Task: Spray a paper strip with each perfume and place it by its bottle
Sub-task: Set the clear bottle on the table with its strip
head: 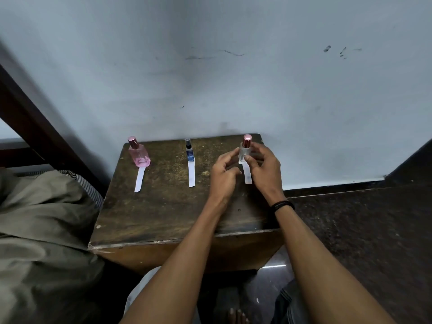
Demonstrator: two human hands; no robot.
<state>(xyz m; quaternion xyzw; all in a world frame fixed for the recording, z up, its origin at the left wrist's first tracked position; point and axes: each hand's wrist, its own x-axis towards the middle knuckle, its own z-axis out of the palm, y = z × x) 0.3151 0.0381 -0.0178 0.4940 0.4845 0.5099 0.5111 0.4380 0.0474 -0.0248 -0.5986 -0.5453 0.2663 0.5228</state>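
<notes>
Forearms stretched over the wooden surface [163,206]. Left hand [224,171] loosely curled, seemingly empty, just beside the right strip [247,176]; right hand [264,163] gripping the clear bottle [244,152], upright at that strip's far end. Farther left, blue bottle [189,152] with middle strip [191,173], pink bottle [139,155] with left strip [139,180]. Likely the last step: settling the bottle. Next, probably: gentle release, hands withdrawn without nudging paper.

Wooden table [163,206] — perfume bottles [139,153], paper strips [139,179]
</notes>
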